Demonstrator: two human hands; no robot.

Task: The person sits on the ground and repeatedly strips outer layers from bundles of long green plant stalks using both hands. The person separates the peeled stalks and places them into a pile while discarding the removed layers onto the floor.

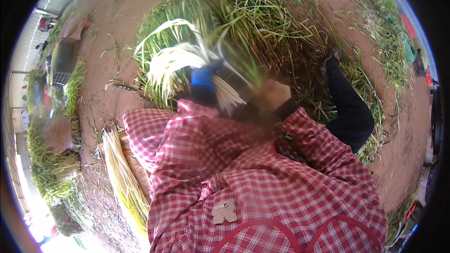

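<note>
My left hand (204, 77), in a blue glove, grips a bundle of pale whitish leafy stalks (175, 61). The long ends arch over to the left, and the shorter ends (228, 93) stick out below the hand towards the right. Just right of the bundle is my right hand (276, 95), bare, curled and blurred by motion. Blurred green leaves (255, 72) show at its fingers; whether it holds them is unclear. In front of both hands lies a large heap of long green leaves (260, 10), brownish on its right side.
Pale yellow stalks (123, 175) lie in a row on my left. My bent leg (348, 105) in dark trousers is at the right of the heap. More cut greens (379, 38) lie along the right, with leafy piles (49, 172) far left. The floor (105, 49) is bare earth.
</note>
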